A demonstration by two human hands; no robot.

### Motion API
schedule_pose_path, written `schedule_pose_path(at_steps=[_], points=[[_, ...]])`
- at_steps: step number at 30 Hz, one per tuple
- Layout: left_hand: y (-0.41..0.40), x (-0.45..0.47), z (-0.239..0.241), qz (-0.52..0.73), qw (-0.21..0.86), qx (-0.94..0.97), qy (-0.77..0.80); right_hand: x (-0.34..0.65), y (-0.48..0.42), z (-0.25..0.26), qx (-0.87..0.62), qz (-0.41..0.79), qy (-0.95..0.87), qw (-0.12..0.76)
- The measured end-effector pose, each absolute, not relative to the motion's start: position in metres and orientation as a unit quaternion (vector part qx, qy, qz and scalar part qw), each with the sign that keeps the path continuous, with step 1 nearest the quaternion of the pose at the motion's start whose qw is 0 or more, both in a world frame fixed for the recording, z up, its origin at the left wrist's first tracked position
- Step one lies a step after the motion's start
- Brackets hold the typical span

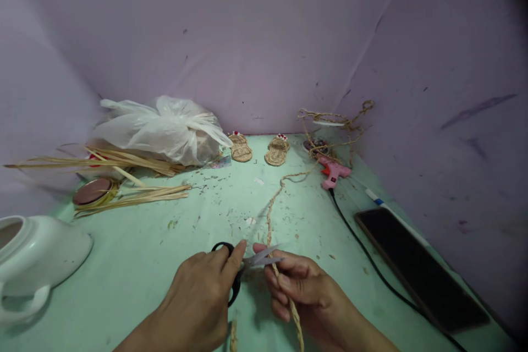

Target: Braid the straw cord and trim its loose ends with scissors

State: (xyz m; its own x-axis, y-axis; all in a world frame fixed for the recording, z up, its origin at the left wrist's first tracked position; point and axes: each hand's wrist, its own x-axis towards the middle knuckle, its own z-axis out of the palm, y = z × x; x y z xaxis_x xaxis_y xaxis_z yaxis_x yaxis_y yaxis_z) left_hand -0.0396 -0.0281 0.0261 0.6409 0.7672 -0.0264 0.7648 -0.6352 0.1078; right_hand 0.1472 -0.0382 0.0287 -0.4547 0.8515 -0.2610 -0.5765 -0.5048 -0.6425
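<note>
Black-handled scissors [258, 259] are in my left hand [202, 289], fingers wrapped around the handles. Their blades stand apart and cross a braided straw cord [293, 313]. My right hand [307, 286] pinches that cord just below the blades, thumb and fingers closed on it. From there the cord runs up over the table toward a tangle of braid at the back right, and its other end hangs past the bottom edge. A short piece of braid [234, 335] lies near my left wrist.
Two small woven sandals [277, 151] sit at the back wall. On the left are a white plastic bag [165, 129], straw strips [152, 195], a round tin [94, 191] and a white ceramic pot [45, 253]. A pink glue gun [333, 171] and a phone [416, 264] lie right.
</note>
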Motion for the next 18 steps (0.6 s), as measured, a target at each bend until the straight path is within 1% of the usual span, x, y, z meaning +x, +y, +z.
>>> schedule_pose_path(at_steps=[3,7,9,11,14,18], points=[[-0.027,-0.039,0.026,-0.006,0.061,0.901,0.429,0.147,-0.038,0.030,-0.295,0.815,-0.248,0.433],[-0.027,-0.039,0.023,0.003,0.049,0.901,0.430,0.147,-0.038,0.031,-0.296,0.811,-0.260,0.433],[-0.027,-0.039,0.023,0.014,0.066,0.902,0.427,0.147,-0.038,0.032,-0.298,0.809,-0.256,0.437],[-0.026,-0.040,0.026,0.042,0.118,0.897,0.424,0.147,-0.038,0.032,-0.301,0.810,-0.248,0.438],[-0.024,-0.040,0.036,0.131,0.234,0.863,0.428,0.148,-0.037,0.032,-0.294,0.814,-0.248,0.435],[-0.022,-0.037,0.046,0.248,0.336,0.747,0.517,0.147,-0.038,0.028,-0.298,0.817,-0.244,0.429]])
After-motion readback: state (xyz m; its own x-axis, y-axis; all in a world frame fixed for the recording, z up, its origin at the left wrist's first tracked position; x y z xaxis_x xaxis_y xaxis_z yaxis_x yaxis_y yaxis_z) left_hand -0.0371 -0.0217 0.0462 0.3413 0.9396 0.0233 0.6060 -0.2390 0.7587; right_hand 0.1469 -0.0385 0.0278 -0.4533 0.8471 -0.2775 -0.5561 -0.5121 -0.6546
